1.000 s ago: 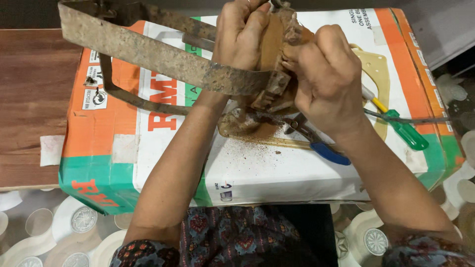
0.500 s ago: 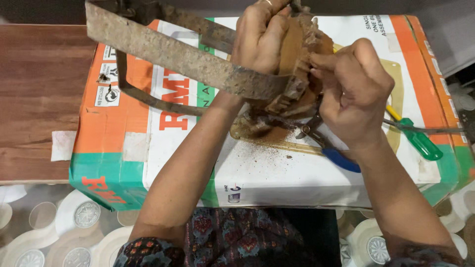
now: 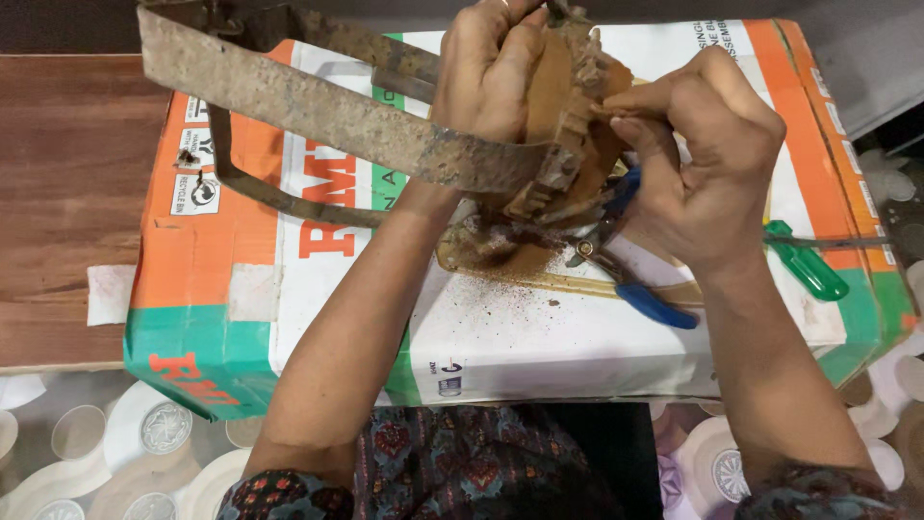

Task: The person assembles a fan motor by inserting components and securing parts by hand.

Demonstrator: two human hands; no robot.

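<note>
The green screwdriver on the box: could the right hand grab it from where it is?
Probably yes. The green screwdriver lies bare on the cardboard box, just beside the right hand, with nothing over it. But that hand is busy pinching the rusty metal part.

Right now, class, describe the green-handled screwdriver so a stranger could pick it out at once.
Start at the big cardboard box with orange and green edges. Go to its right end, just beyond the right hand. There lies the screwdriver, the only translucent green handle; the pliers nearby have blue grips.
</note>
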